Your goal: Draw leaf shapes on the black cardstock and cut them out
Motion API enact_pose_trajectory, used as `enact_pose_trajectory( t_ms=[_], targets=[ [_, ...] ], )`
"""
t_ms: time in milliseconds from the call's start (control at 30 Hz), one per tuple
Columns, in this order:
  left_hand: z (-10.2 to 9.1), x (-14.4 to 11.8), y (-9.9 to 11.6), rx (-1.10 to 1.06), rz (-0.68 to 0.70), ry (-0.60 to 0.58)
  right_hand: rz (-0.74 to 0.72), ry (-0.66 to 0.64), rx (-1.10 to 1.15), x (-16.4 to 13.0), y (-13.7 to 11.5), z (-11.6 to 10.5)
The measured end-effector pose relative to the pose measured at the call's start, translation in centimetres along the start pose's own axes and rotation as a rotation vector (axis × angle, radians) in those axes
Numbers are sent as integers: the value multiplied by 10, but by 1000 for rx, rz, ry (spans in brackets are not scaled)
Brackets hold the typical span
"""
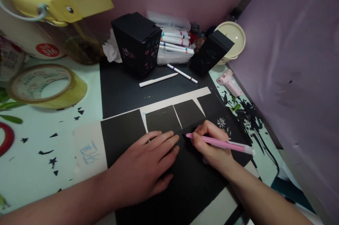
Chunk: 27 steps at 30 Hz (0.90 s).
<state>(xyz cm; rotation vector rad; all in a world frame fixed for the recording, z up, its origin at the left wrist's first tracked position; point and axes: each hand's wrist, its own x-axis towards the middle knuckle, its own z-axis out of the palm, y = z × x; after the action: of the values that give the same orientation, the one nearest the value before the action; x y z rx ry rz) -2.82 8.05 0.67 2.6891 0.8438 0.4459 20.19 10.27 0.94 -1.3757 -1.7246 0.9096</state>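
Black card: flat on the surface, right in front of me, cut into flaps along its far edge.
Pink pen: pinched in my right hand, tip down on the card's middle.
Left hand: open, fingers spread, palm pressing the card just left of the pen tip.
White flower drawing: on the card, just beyond my right hand.
Black box: beyond the card's far edge, upright.
White pens: two loose ones, between box and card.
Tape roll: well left of the card.

"316" on red label
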Motion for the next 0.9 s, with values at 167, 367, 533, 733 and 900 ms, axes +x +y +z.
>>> enact_pose_trajectory(
  t_ms=[167, 367, 533, 733, 900],
  targets=[
    [1, 0, 0, -25, -21, -15, 19, 69, 97, -3, 2, -1],
    [4, 0, -1, -19, -16, 3, 113, 200, 170, -8, -14, -14],
    [4, 1, 0, 8, -12, 16, 254, 133, 275, -12, -26, -9],
    [4, 0, 0, 32, -2, 34, 90, 219, 26, -17, -18, 18],
    [7, -1, 0, 29, -7, 53, 19, 268, -171, -18, -9, 22]
  ],
)
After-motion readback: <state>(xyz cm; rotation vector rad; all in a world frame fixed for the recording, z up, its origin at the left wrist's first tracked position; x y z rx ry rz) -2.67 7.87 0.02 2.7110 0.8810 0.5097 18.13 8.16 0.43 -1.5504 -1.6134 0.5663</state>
